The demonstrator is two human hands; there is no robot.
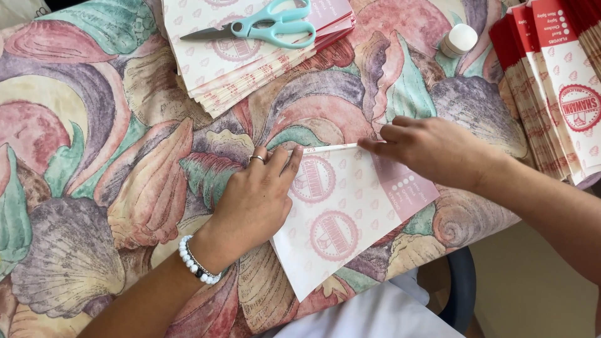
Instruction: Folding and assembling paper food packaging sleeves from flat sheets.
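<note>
Paper sheet, long axis toward camera-left.

Counter cloth — shells in muted pink, purple, green, cream; paper sheet white with pink round stamps and small pink motifs; scissors turquoise-handled; bracelet — white beads.

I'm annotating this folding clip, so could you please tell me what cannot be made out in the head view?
- Head view: the left hand hides the paper sheet's left edge.
- The right hand hides the fold's right end.
- The picture's top edge cuts off the paper stack under the scissors.
- The right edge cuts off the red-and-white stack.
- The white bottle's contents cannot be told.
</note>
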